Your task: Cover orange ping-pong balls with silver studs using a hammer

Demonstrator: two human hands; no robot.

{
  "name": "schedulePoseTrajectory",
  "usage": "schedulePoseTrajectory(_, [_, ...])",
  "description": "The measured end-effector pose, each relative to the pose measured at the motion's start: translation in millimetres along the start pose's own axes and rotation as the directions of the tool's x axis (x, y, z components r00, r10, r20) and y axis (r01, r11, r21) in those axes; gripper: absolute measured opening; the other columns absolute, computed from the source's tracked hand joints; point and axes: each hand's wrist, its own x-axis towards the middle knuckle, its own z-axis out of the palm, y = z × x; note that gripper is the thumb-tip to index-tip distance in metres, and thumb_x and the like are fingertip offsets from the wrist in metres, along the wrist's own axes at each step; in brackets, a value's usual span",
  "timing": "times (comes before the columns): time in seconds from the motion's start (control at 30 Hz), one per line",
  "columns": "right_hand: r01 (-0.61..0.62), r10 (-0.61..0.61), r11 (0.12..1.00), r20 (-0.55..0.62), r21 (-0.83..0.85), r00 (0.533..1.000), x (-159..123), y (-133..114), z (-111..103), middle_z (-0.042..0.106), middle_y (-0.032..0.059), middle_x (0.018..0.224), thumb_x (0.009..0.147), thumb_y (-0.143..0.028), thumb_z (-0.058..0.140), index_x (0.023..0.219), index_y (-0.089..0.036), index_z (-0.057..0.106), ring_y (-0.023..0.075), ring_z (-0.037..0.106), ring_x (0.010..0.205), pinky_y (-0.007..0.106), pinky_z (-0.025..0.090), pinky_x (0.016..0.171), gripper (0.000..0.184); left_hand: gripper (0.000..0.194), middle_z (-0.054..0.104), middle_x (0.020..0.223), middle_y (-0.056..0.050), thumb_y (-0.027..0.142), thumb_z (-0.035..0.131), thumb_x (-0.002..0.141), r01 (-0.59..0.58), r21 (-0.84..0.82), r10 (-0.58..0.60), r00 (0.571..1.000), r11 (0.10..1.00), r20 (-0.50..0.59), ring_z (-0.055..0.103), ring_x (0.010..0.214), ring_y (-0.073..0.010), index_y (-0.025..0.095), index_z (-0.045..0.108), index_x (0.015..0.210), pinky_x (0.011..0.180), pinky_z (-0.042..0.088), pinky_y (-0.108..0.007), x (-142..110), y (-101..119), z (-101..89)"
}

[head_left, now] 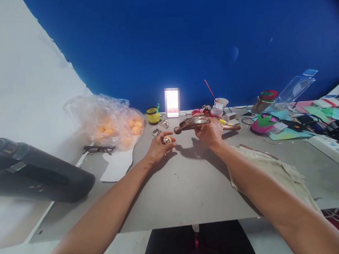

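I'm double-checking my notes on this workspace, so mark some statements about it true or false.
1. The right hand holds a hammer with a worn metal head. True.
2. The left hand is empty. False: the left hand holds a small, shiny gold-coloured object.
3. Dark-framed glasses lie beside a clear plastic bag of orange, round items. True.
4. The clear, blue-capped plastic bottle stands upright. False: the bottle is tilted.

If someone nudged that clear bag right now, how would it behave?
The bag would probably crumple and flop, since its film looks thin and wrinkled. The rounded orange things inside might roll about and change its shape.
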Motion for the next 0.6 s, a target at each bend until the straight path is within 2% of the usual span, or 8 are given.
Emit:
schedulePoseTrajectory(0.13, [0.102, -0.108, 0.991, 0.078, 0.083, 0.991, -9, -12, -5, 0.077, 0.0126, 0.091, 0.087, -0.025, 0.058, 0.116, -0.017, 0.075, 0.0285, 0.068, 0.087, 0.035, 0.043, 0.079, 0.035, 0.047, 0.061, 0.073, 0.005, 0.022, 0.086, 0.061, 0.015, 0.011, -0.015, 1.000, 1.000, -0.015, 0.053, 0.053, -0.0085, 0.020, 0.062, 0.101, 0.048, 0.041, -0.022, 0, -4, 2.3])
schedulePoseTrajectory(0.23, [0.176, -0.195, 0.974, 0.137, 0.144, 0.971, -14, -21, -12, 0.078, 0.0115, 0.094, 0.085, -0.022, 0.060, 0.125, -0.020, 0.073, 0.0283, 0.067, 0.088, 0.035, 0.041, 0.080, 0.041, 0.045, 0.057, 0.071, 0.006, 0.021, 0.086, 0.060, 0.017, -0.034, -0.017, 1.000, 0.999, 0.014, 0.050, 0.051, -0.0076, 0.020, 0.058, 0.094, 0.046, 0.036, -0.022, -1, -6, 4.6])
schedulePoseTrajectory(0.4, [0.150, -0.164, 0.976, 0.079, 0.159, 0.983, -12, -22, -23, 0.078, 0.0118, 0.102, 0.091, -0.024, 0.055, 0.124, -0.021, 0.073, 0.0282, 0.067, 0.095, 0.035, 0.038, 0.083, 0.038, 0.048, 0.057, 0.072, 0.006, 0.022, 0.087, 0.060, 0.003, -0.084, 0.000, 1.000, 0.996, 0.029, 0.048, 0.053, -0.0072, 0.019, 0.058, 0.098, 0.046, 0.036, -0.021, -2, -5, 5.7])
schedulePoseTrajectory(0.5, [0.143, -0.159, 0.981, 0.121, 0.130, 0.980, -13, -24, -21, 0.078, 0.0116, 0.096, 0.091, -0.025, 0.055, 0.121, -0.022, 0.074, 0.0284, 0.068, 0.091, 0.036, 0.038, 0.081, 0.036, 0.047, 0.058, 0.070, 0.005, 0.022, 0.088, 0.059, 0.017, -0.067, -0.016, 1.000, 0.998, 0.019, 0.049, 0.051, -0.0074, 0.019, 0.058, 0.095, 0.045, 0.036, -0.021, -3, -5, 6.2])
schedulePoseTrajectory(0.6, [0.180, -0.196, 0.978, 0.161, 0.107, 0.967, -12, -24, -17, 0.079, 0.0111, 0.094, 0.089, -0.022, 0.056, 0.119, -0.022, 0.074, 0.0284, 0.068, 0.089, 0.036, 0.038, 0.079, 0.035, 0.045, 0.053, 0.061, 0.008, 0.026, 0.089, 0.060, 0.034, -0.098, -0.030, 0.999, 0.995, 0.042, 0.043, 0.043, -0.0058, 0.019, 0.056, 0.089, 0.042, 0.030, -0.021, -2, -6, 6.3])
